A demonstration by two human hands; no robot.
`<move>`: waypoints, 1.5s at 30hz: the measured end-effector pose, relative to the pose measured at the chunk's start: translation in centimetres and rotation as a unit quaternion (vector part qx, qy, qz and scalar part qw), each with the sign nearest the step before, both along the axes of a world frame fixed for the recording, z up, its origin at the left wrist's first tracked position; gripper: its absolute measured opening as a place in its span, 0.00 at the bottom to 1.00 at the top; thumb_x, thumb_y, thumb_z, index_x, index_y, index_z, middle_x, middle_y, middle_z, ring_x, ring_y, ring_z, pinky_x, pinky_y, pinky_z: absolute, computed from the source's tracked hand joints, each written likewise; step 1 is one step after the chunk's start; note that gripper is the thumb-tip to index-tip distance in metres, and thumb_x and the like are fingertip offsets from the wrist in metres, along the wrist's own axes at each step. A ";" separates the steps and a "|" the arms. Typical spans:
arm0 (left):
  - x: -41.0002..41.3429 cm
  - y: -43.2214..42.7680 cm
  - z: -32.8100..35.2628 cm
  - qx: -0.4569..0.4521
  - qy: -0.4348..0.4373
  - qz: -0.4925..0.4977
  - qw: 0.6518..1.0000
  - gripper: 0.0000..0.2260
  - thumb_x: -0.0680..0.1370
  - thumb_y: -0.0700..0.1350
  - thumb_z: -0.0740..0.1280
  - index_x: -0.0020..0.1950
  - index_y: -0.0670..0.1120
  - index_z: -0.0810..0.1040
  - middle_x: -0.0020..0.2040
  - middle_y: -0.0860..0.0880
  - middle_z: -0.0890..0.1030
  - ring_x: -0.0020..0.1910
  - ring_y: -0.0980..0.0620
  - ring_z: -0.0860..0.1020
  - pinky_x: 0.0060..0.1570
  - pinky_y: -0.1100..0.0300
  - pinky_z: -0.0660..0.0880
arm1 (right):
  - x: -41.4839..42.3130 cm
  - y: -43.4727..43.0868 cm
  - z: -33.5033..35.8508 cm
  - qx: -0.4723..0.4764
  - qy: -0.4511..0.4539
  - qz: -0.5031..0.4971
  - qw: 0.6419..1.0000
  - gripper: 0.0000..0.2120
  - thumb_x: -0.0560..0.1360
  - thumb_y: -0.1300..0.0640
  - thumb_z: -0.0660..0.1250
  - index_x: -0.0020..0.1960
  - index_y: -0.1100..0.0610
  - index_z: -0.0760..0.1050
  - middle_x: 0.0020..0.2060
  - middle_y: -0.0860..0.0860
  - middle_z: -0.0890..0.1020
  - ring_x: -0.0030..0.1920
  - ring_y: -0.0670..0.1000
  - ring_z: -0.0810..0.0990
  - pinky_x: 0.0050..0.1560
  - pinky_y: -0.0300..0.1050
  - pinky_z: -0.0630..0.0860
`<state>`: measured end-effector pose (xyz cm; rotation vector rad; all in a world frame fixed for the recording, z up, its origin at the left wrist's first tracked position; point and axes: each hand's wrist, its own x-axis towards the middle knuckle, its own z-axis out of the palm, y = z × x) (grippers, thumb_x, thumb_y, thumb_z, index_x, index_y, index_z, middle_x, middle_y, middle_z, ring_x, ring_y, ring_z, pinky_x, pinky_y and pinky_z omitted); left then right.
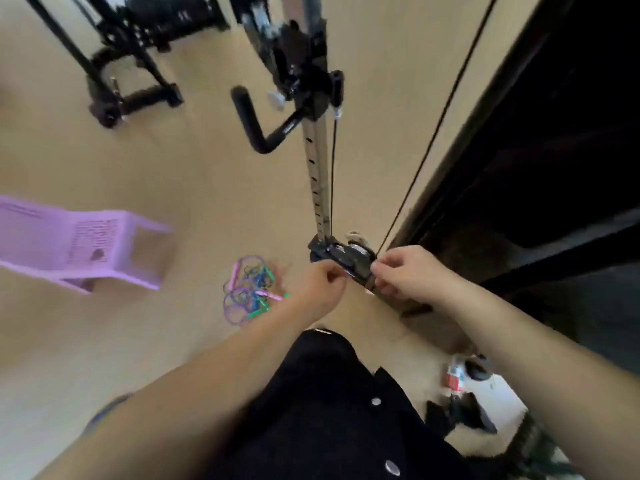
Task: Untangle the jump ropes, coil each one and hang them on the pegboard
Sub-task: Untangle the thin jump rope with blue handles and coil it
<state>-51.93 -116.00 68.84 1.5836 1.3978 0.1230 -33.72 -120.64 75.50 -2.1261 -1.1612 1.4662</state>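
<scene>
Head view, looking down; the frame is motion-blurred.

Left hand (pixel 323 285): fingers curled in, fingertips against the near-left edge of the black pulley bracket (pixel 341 259) at the foot of the slotted metal upright (pixel 320 174). Right hand (pixel 405 271): fingers also curled, tips at the bracket's right end, where the thin black cable (pixel 438 128) comes down. With the blur I cannot tell whether either hand pinches the bracket, holds something thin, or is merely closed against it.

Jump ropes (pixel 247 289): one tangled heap on the tan floor (pixel 194 188), with purple, blue and green loops and pink handles. The heap lies just left of my left wrist, and neither hand touches it.

Other items: an open lilac carton (pixel 79 244) lies on its side, well left of the ropes. A black padded handle (pixel 254 121) juts from the upright higher up. My black snap-buttoned garment (pixel 329 410) fills the lower centre between my forearms.
</scene>
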 end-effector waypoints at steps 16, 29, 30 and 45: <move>-21.6 9.4 -1.2 -0.020 0.035 0.334 0.942 0.06 0.76 0.40 0.68 0.45 0.50 0.84 0.38 0.53 0.83 0.41 0.49 0.82 0.45 0.58 0.77 | -22.4 20.7 -2.7 0.005 0.025 0.272 0.962 0.07 0.79 0.51 0.64 0.48 0.49 0.81 0.43 0.53 0.87 0.43 0.54 0.85 0.39 0.44 0.77; -28.5 26.5 0.8 0.018 0.024 0.404 0.914 0.07 0.78 0.40 0.66 0.53 0.46 0.83 0.50 0.45 0.85 0.52 0.44 0.84 0.57 0.52 0.80 | -30.9 37.1 -4.5 0.039 0.005 0.174 0.984 0.19 0.77 0.53 0.63 0.67 0.52 0.74 0.57 0.54 0.83 0.54 0.57 0.84 0.61 0.52 0.79; -29.2 28.4 0.9 0.024 0.030 0.392 0.919 0.08 0.79 0.41 0.66 0.56 0.45 0.83 0.51 0.46 0.85 0.52 0.46 0.82 0.58 0.55 0.78 | -31.5 38.3 -4.9 0.031 0.002 0.172 0.985 0.19 0.77 0.53 0.63 0.67 0.52 0.74 0.58 0.54 0.82 0.56 0.57 0.84 0.62 0.54 0.78; -39.3 61.9 -4.7 0.100 0.146 -0.161 0.971 0.12 0.82 0.44 0.62 0.64 0.47 0.79 0.62 0.48 0.80 0.62 0.46 0.77 0.59 0.57 0.71 | -38.0 59.7 -11.9 -0.053 -0.051 -0.063 0.995 0.10 0.78 0.51 0.64 0.54 0.53 0.80 0.53 0.58 0.85 0.56 0.60 0.84 0.57 0.56 0.79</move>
